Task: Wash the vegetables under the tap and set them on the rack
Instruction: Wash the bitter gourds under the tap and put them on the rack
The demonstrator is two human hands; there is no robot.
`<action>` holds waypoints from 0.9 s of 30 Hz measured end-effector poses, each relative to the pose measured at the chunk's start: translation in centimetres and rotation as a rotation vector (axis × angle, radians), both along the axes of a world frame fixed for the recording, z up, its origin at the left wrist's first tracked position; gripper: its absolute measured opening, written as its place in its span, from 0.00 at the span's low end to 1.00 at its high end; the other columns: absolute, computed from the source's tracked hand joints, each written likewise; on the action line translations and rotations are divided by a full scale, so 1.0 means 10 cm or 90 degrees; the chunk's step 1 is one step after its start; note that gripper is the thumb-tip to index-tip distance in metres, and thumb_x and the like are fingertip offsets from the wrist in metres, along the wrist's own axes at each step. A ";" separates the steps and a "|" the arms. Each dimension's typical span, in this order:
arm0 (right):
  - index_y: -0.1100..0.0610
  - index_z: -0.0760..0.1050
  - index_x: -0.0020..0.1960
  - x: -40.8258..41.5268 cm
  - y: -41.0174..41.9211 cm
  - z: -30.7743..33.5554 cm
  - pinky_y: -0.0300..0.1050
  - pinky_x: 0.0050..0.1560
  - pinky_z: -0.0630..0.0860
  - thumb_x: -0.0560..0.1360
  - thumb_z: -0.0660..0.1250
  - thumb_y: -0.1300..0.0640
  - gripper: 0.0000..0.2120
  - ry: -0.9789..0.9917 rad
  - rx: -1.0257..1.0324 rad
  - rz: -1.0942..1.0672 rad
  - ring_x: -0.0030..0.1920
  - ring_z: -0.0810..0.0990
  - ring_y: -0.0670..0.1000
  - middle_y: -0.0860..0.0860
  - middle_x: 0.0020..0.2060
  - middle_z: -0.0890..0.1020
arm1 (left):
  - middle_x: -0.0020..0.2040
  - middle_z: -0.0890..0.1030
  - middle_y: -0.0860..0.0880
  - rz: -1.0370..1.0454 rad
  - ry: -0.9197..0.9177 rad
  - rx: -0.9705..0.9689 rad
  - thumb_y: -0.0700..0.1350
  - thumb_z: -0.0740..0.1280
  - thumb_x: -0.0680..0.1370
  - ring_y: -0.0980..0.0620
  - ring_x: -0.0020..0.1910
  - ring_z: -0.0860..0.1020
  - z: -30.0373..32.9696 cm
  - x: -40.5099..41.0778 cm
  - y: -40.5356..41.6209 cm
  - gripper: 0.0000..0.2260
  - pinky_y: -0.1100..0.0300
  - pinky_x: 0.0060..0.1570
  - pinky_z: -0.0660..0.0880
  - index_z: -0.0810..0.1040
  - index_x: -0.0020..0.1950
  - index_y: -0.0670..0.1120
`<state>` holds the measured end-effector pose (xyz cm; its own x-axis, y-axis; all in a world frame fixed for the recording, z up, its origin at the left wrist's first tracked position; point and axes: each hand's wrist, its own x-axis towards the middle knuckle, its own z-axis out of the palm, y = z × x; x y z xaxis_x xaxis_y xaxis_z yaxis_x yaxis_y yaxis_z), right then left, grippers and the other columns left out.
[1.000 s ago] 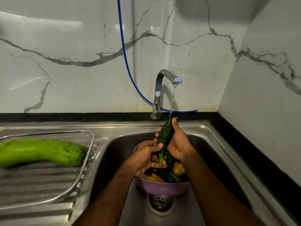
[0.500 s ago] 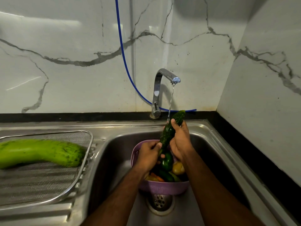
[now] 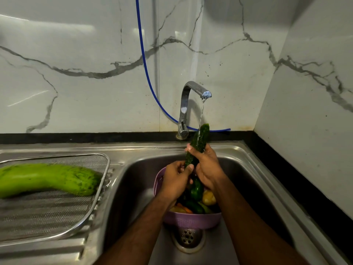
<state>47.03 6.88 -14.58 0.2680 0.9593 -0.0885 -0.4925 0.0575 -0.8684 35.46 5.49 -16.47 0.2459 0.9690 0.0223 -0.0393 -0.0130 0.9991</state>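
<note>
A dark green cucumber [image 3: 200, 142] stands tilted under the running tap [image 3: 193, 92], water striking its upper end. My right hand [image 3: 207, 167] grips its middle and my left hand [image 3: 176, 178] holds its lower end. Below them a purple bowl [image 3: 191, 221] sits in the sink with several vegetables, among them a green pepper [image 3: 196, 190] and a yellow one [image 3: 208, 197]. A large light green gourd [image 3: 47, 178] lies on the mesh rack [image 3: 47, 217] at the left.
The steel sink basin [image 3: 137, 178] has its drain [image 3: 188, 237] just in front of the bowl. A blue hose [image 3: 145, 64] hangs down the marble wall behind the tap. A side wall closes in on the right.
Both hands have lifted the cucumber higher into the stream, so more of its top end sticks out above my right hand. The gourd and the bowl have stayed put.
</note>
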 end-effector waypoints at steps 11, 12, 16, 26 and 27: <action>0.62 0.69 0.71 0.09 -0.10 -0.06 0.38 0.27 0.73 0.79 0.62 0.75 0.22 -0.016 0.018 0.183 0.37 0.83 0.49 0.60 0.50 0.82 | 0.36 0.76 0.47 -0.145 -0.168 -0.234 0.46 0.54 0.86 0.56 0.25 0.66 0.12 -0.09 0.04 0.14 0.62 0.28 0.71 0.76 0.51 0.42; 0.62 0.70 0.70 0.08 -0.09 -0.05 0.38 0.28 0.74 0.79 0.63 0.73 0.20 -0.007 0.025 0.174 0.37 0.83 0.49 0.60 0.49 0.82 | 0.37 0.76 0.47 -0.155 -0.184 -0.242 0.47 0.54 0.86 0.56 0.25 0.66 0.13 -0.10 0.05 0.14 0.62 0.28 0.71 0.76 0.51 0.42; 0.59 0.74 0.63 0.01 -0.07 0.02 0.43 0.29 0.77 0.82 0.66 0.52 0.14 -0.015 -0.024 0.100 0.34 0.82 0.50 0.58 0.43 0.80 | 0.36 0.75 0.48 -0.229 -0.193 -0.257 0.50 0.53 0.86 0.55 0.25 0.66 0.16 -0.15 0.03 0.15 0.60 0.28 0.72 0.75 0.53 0.43; 0.66 0.66 0.74 0.08 -0.08 0.01 0.45 0.25 0.76 0.81 0.63 0.63 0.22 0.048 -0.027 0.162 0.45 0.84 0.58 0.64 0.54 0.82 | 0.32 0.77 0.49 -0.146 -0.136 -0.284 0.50 0.52 0.86 0.54 0.24 0.70 0.15 -0.16 0.03 0.17 0.61 0.28 0.68 0.76 0.53 0.43; 0.66 0.67 0.74 0.09 -0.10 0.01 0.45 0.26 0.77 0.81 0.63 0.67 0.22 0.046 -0.014 0.162 0.46 0.84 0.58 0.64 0.54 0.82 | 0.32 0.77 0.49 -0.138 -0.129 -0.280 0.50 0.52 0.86 0.54 0.24 0.70 0.14 -0.15 0.04 0.17 0.62 0.28 0.68 0.76 0.53 0.42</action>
